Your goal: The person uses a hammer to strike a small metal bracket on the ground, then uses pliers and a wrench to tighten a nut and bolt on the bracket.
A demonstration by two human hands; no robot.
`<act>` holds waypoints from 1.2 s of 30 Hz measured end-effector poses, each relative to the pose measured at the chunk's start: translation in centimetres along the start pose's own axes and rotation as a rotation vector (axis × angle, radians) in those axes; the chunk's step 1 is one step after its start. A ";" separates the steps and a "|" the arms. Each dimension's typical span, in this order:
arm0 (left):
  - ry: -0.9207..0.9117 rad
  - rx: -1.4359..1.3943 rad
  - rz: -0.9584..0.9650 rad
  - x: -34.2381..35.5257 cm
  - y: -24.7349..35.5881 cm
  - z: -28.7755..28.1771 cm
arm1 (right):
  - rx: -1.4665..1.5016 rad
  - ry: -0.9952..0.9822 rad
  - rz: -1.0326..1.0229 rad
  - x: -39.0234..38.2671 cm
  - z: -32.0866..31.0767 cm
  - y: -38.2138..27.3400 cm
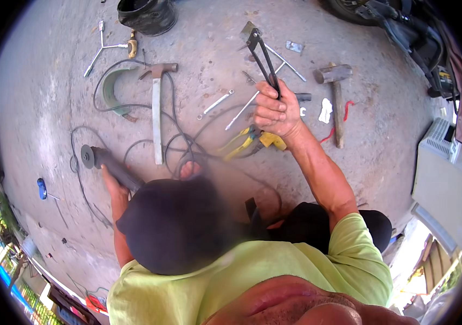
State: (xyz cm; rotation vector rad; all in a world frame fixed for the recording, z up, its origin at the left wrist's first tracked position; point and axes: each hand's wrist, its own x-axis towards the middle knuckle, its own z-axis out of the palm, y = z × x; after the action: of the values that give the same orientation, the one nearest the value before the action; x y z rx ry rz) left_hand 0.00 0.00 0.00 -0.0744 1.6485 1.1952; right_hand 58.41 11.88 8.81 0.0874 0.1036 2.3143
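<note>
In my right hand, closed in a fist and raised over the floor, is a black metal piece. It has two long narrow arms and a squarish plate at its far end; its exact kind I cannot make out. My left hand is wrapped round the dark body of an angle grinder at the left, its disc facing left. Some of that hand's fingers are hidden behind the tool. Below my right hand lie yellow-handled pliers and a T-handle wrench. My black-clad knee blocks the lower middle.
A claw hammer, a curved green piece, a combination wrench and looping black cable lie ahead. A wooden mallet lies right. Farther out are a three-armed wrench, black bucket, motorcycle and pale appliance.
</note>
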 end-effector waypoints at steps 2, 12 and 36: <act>0.095 -0.008 0.061 -0.7 1.1 2.0 | -0.015 -0.011 -0.016 0.4 0.0 0.0; 0.318 0.814 0.215 -7.5 2.0 0.4 | -1.778 1.186 -0.570 -12.7 -0.2 -9.9; -0.233 1.648 0.907 -7.0 -4.9 23.8 | -1.987 1.585 -0.487 -23.4 -6.4 -16.0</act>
State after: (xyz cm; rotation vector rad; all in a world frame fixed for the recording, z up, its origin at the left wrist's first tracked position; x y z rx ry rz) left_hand 22.35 11.30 3.21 1.8690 1.9943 0.0336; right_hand 85.33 5.21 0.11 -2.2362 -1.1356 0.6132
